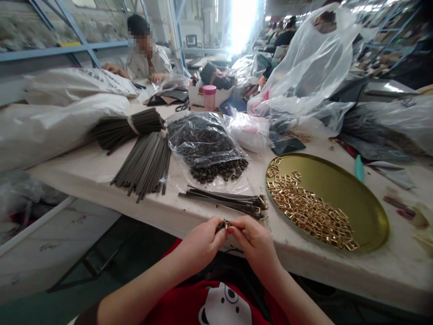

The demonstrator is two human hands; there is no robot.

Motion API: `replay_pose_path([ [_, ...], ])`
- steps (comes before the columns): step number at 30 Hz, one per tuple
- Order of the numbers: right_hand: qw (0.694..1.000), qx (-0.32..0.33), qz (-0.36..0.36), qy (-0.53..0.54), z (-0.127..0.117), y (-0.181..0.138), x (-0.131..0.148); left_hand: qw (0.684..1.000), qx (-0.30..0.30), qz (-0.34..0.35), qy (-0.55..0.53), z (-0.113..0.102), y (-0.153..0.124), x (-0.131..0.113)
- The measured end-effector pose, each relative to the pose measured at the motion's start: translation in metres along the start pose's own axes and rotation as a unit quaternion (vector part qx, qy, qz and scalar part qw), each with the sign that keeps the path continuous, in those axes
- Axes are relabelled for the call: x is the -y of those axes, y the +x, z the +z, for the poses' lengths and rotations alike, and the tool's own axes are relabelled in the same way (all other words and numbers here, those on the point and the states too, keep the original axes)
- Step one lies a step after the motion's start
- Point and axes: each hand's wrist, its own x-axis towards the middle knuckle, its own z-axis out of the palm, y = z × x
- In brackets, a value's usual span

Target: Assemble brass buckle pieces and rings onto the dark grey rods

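Note:
My left hand [204,238] and my right hand [254,237] meet at the table's front edge, both closed in a pinch. Between the fingertips is a dark strap with a small gold buckle [226,224]; most of the strap is hidden. Just beyond the hands lies a small pile of dark straps [219,198], with gold buckles at their right ends. To the right, a round gold tray [341,183] carries many loose gold buckles [311,212]. A clear plastic bag [206,140] behind the straps spills small black loops [219,171].
Fanned dark straps [145,162] and a banded bundle [130,128] lie at left beside white sacks [67,113]. Behind stand a pink-lidded jar [209,98] and a large clear bag [307,67]. Scissors [182,106] lie farther back. Another person [147,58] sits across the table.

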Motion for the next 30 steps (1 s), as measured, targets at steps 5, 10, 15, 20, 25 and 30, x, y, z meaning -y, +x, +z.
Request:
replay_pose_path([
  [5,0.995,-0.003,-0.082,-0.060,0.006,-0.001,-0.002,0.999,-0.005,-0.012,-0.032,0.001,0.008,0.003],
  [10,0.992,-0.023,-0.090,-0.083,0.006,0.006,-0.011,0.996,0.024,-0.011,-0.088,-0.003,0.011,0.002],
  [15,0.996,-0.018,-0.076,-0.035,0.003,0.011,-0.006,0.993,0.044,-0.009,-0.110,-0.010,0.010,0.003],
  [20,0.999,-0.029,-0.040,-0.013,0.006,0.008,-0.006,0.997,0.000,-0.025,-0.076,0.001,0.010,0.007],
  [25,0.991,-0.053,0.086,0.089,0.008,0.001,-0.010,0.988,-0.040,-0.053,-0.138,0.009,0.001,0.002],
  [30,0.927,-0.013,0.170,0.333,0.003,-0.005,-0.002,0.980,0.023,0.033,-0.194,0.007,-0.015,-0.008],
])
